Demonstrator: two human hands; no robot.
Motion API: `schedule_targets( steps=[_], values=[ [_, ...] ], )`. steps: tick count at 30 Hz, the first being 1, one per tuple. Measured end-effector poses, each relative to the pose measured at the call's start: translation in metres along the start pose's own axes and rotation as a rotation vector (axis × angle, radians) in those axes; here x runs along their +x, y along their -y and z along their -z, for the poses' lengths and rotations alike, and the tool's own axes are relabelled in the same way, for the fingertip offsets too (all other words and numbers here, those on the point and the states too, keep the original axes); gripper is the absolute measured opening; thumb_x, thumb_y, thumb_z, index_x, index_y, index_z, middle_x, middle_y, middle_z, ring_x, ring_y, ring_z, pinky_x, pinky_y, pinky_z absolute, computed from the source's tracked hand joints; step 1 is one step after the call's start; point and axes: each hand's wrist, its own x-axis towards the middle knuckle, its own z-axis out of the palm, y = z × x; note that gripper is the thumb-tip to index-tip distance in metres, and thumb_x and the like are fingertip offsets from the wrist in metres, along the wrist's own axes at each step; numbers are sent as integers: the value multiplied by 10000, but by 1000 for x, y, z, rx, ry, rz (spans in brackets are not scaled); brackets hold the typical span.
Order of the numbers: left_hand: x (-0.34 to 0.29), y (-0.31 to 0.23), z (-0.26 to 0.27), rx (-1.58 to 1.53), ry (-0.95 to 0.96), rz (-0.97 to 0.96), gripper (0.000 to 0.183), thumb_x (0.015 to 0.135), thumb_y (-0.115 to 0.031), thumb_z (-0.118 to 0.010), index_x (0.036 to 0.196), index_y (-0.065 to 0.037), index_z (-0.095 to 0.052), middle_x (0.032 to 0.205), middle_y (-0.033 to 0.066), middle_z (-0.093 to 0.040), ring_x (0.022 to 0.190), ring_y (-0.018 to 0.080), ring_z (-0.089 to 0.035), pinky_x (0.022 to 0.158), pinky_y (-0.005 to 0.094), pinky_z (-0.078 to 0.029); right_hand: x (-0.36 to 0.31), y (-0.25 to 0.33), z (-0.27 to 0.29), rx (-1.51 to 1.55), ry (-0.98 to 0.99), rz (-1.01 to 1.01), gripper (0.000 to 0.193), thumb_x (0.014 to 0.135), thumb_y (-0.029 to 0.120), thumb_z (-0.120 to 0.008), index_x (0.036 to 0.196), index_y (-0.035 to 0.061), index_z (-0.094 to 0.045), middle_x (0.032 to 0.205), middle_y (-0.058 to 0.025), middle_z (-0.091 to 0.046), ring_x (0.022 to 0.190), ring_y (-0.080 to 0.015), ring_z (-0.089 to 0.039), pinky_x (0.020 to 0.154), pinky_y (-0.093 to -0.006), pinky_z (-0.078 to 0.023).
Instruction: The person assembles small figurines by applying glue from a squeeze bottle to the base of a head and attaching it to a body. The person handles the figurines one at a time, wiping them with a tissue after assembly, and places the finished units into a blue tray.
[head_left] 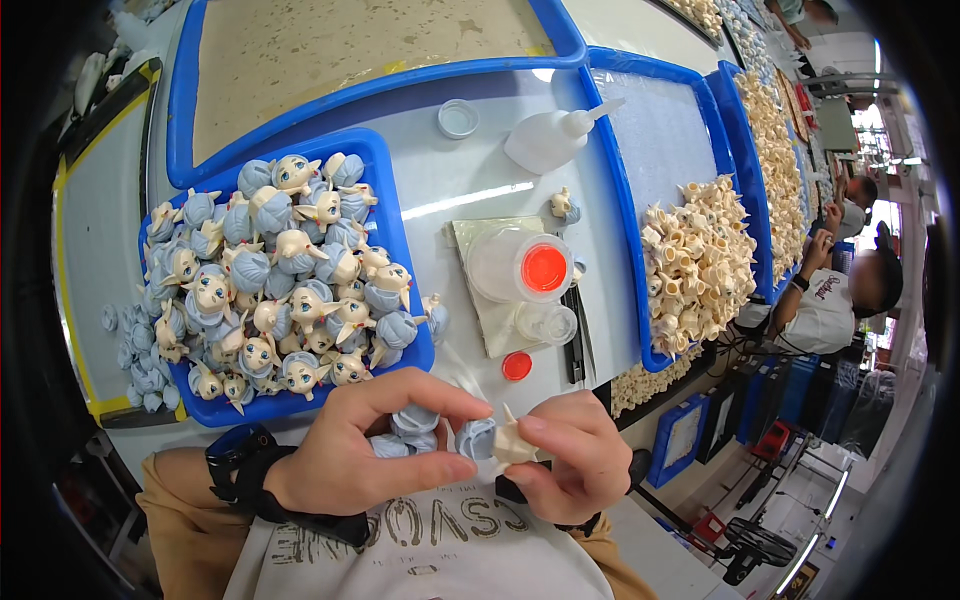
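Observation:
Close to my body, both hands meet at the table's near edge. My left hand (350, 450) pinches a hollow blue-grey doll hair piece (475, 438) between thumb and fingers. A few more blue-grey hair pieces (412, 422) sit behind it, within the curve of that hand; whether they rest on the palm or the table I cannot tell. In my right hand (578, 455) is a cream doll head piece (512, 443) with a pointed ear, gripped by thumb and fingertips. The two parts are side by side, almost or just touching.
At left, a blue tray (425, 345) holds several assembled doll heads. A white squeeze bottle (545, 140), clear jar (490, 265) with red contents, red cap (517, 366) and black tweezers (574, 345) stand ahead. Another blue tray (622, 200) contains cream pieces. People (815, 305) work at right.

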Motion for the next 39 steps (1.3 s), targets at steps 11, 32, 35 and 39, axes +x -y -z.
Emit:
schedule_targets(
  steps=[11,32,35,39],
  values=[
    [-2,-3,-1,29,-12,6,287,774,-49,-667,1046,-8,-583,948,68,-614,874,88,-559,770,217,-437,4,4,0,-241,113,142,469,606,179,-760,1001,-34,-623,713,-78,-573,587,-168,-512,491,-255,-375],
    [-1,2,-5,-234,-91,288,163,817,-82,-632,907,13,-535,860,60,-613,779,80,-605,636,179,-468,-1,4,-15,-494,152,37,406,659,186,-694,994,-32,-620,738,-61,-536,584,-194,-458,515,-287,-369],
    [-2,4,-4,-33,-25,146,173,814,-98,-641,905,6,-538,845,52,-619,771,64,-594,643,177,-459,-3,5,-15,-483,107,83,377,689,242,-691,954,-20,-633,711,-42,-540,570,-186,-460,512,-280,-361],
    [-2,-6,-7,-170,1,221,182,800,-127,-664,883,-8,-554,804,23,-604,727,43,-557,622,179,-441,-4,6,-12,-499,72,138,389,675,303,-703,935,18,-652,689,0,-525,562,-162,-451,505,-268,-344]
  ],
)
